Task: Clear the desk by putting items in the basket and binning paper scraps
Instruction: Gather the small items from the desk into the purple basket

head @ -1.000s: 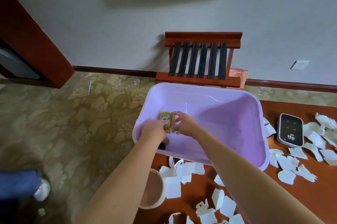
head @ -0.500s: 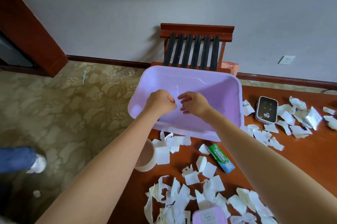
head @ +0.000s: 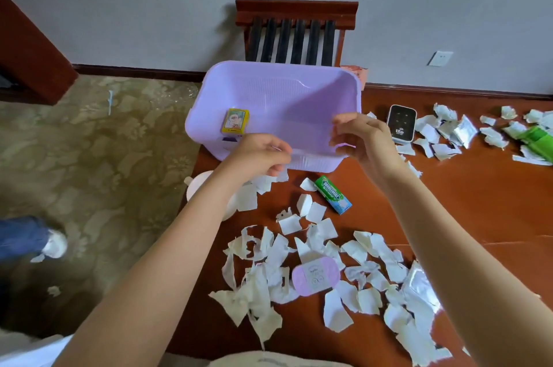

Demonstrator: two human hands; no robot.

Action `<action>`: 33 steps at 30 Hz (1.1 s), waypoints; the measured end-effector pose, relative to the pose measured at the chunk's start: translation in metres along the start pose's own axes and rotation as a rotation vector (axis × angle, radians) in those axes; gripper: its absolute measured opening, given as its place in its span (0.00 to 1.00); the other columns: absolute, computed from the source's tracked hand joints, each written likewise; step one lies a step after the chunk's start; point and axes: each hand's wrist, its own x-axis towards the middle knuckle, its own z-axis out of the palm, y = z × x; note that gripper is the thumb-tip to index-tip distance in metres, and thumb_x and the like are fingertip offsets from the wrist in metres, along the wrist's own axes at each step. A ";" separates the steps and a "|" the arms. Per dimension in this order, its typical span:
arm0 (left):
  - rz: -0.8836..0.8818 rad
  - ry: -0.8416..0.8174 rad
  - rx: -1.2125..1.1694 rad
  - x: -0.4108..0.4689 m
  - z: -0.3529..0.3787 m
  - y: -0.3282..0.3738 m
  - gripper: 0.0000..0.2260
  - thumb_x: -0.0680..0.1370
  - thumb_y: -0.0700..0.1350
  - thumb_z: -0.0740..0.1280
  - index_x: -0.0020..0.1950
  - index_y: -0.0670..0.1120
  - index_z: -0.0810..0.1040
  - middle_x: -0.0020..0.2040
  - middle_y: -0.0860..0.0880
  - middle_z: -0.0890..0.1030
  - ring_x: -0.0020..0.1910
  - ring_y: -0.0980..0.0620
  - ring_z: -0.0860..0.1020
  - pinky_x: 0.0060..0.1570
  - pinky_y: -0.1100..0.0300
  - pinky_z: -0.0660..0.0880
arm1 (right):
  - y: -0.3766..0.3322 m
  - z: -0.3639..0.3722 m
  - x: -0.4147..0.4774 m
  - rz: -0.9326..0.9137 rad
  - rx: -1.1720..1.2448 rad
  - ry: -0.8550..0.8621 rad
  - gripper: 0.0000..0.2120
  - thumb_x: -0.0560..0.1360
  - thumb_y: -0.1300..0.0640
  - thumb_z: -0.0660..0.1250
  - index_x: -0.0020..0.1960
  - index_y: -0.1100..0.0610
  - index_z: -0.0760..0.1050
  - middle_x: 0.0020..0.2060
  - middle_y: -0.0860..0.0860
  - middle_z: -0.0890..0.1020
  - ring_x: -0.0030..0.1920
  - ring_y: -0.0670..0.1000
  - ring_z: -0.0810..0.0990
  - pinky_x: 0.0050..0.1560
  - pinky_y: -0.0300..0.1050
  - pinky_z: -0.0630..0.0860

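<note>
White paper scraps (head: 302, 271) litter the brown counter (head: 466, 202) in a thick drift on the near side, with a second scatter along the far right. Among the near scraps lies a lilac pouch (head: 315, 276), partly ringed by torn pieces, and a green gum pack (head: 332, 193) lies bare on the wood just in front of the basket (head: 278, 88). To the right of the basket, a white device with a dark face (head: 401, 124) sits flat, scraps touching its right edge; further right a silvery wrapper (head: 465, 130) and a green packet (head: 537, 139) lie among more paper. A white cup (head: 196, 187) stands at the counter's left edge, mostly hidden behind the left forearm. The lilac basket sits at the counter's far left corner, and holds a small yellow box (head: 235, 121) lying near its left wall; the rest of its floor is bare. The left hand (head: 257, 155) hovers over the basket's near rim with fingers curled loosely, holding nothing. The right hand (head: 359, 139) is near the basket's near right corner, fingers spread in a released grip, also holding nothing. Behind the basket a wooden slatted rack (head: 294, 34) leans against the wall.
</note>
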 end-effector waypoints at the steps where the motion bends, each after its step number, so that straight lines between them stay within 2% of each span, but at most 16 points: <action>1: 0.003 -0.041 0.034 -0.004 0.003 -0.001 0.05 0.75 0.37 0.67 0.42 0.47 0.79 0.38 0.48 0.79 0.34 0.57 0.77 0.36 0.67 0.77 | 0.005 -0.005 -0.007 0.003 0.006 -0.026 0.10 0.74 0.67 0.60 0.41 0.59 0.78 0.34 0.52 0.79 0.32 0.47 0.79 0.32 0.35 0.76; 3: 0.013 -0.106 0.122 -0.012 0.013 -0.004 0.04 0.74 0.38 0.68 0.46 0.45 0.80 0.37 0.50 0.80 0.35 0.57 0.78 0.38 0.67 0.78 | 0.018 -0.014 -0.016 0.042 -0.018 -0.027 0.08 0.74 0.64 0.61 0.41 0.60 0.78 0.34 0.52 0.79 0.32 0.47 0.78 0.31 0.35 0.75; 6: 0.023 -0.166 0.238 -0.024 0.033 -0.010 0.05 0.73 0.38 0.69 0.46 0.46 0.82 0.39 0.50 0.82 0.38 0.55 0.80 0.41 0.65 0.79 | 0.038 -0.023 -0.020 0.152 -0.183 0.048 0.07 0.76 0.64 0.62 0.47 0.63 0.79 0.36 0.53 0.79 0.35 0.49 0.77 0.32 0.35 0.75; 10: 0.041 -0.285 0.369 -0.040 0.064 -0.026 0.07 0.72 0.41 0.71 0.49 0.47 0.81 0.40 0.53 0.80 0.36 0.59 0.78 0.34 0.71 0.74 | 0.067 -0.027 -0.020 0.186 -0.482 0.075 0.08 0.76 0.63 0.64 0.52 0.62 0.79 0.43 0.51 0.80 0.42 0.48 0.77 0.36 0.35 0.74; 13: 0.043 -0.394 0.525 -0.050 0.079 -0.039 0.11 0.71 0.45 0.73 0.53 0.47 0.80 0.46 0.52 0.80 0.46 0.55 0.79 0.45 0.64 0.75 | 0.085 -0.028 -0.018 0.146 -0.685 0.158 0.08 0.75 0.61 0.67 0.54 0.59 0.80 0.52 0.52 0.81 0.48 0.46 0.76 0.34 0.30 0.71; 15: 0.073 -0.428 0.645 -0.056 0.087 -0.049 0.16 0.70 0.47 0.74 0.56 0.47 0.78 0.51 0.50 0.80 0.50 0.52 0.79 0.48 0.60 0.74 | 0.093 -0.027 -0.018 0.152 -0.760 0.181 0.10 0.75 0.61 0.68 0.56 0.58 0.78 0.55 0.52 0.80 0.49 0.45 0.74 0.33 0.29 0.70; 18: 0.153 -0.444 0.846 -0.065 0.098 -0.065 0.25 0.69 0.51 0.74 0.63 0.48 0.71 0.60 0.49 0.76 0.57 0.49 0.76 0.50 0.58 0.72 | 0.103 -0.023 -0.019 0.136 -0.879 0.138 0.18 0.72 0.59 0.71 0.61 0.57 0.74 0.58 0.53 0.76 0.52 0.48 0.74 0.41 0.33 0.71; 21: 0.219 -0.435 0.976 -0.071 0.108 -0.080 0.30 0.69 0.52 0.73 0.66 0.49 0.64 0.61 0.48 0.73 0.57 0.48 0.75 0.53 0.55 0.74 | 0.111 -0.018 -0.019 0.128 -0.967 0.104 0.23 0.72 0.56 0.71 0.64 0.55 0.70 0.60 0.54 0.75 0.58 0.51 0.74 0.49 0.37 0.71; 26: 0.328 -0.297 1.030 -0.077 0.119 -0.094 0.31 0.71 0.46 0.72 0.68 0.47 0.59 0.59 0.45 0.71 0.55 0.47 0.75 0.50 0.55 0.76 | 0.111 -0.014 -0.015 0.128 -1.098 0.078 0.25 0.73 0.54 0.70 0.68 0.55 0.69 0.59 0.54 0.75 0.58 0.53 0.74 0.50 0.41 0.75; 29: 0.309 -0.291 1.008 -0.076 0.118 -0.096 0.32 0.71 0.44 0.72 0.70 0.47 0.59 0.61 0.45 0.71 0.59 0.47 0.74 0.55 0.55 0.75 | 0.104 -0.014 -0.014 0.139 -1.181 0.031 0.24 0.74 0.54 0.68 0.69 0.55 0.69 0.59 0.55 0.75 0.54 0.51 0.75 0.46 0.39 0.75; 33: 0.226 -0.338 0.946 -0.072 0.107 -0.088 0.32 0.70 0.49 0.73 0.70 0.48 0.62 0.63 0.47 0.71 0.63 0.48 0.72 0.58 0.56 0.75 | 0.103 -0.015 -0.019 0.123 -1.139 0.033 0.23 0.74 0.53 0.69 0.68 0.55 0.70 0.58 0.54 0.76 0.54 0.51 0.76 0.44 0.38 0.75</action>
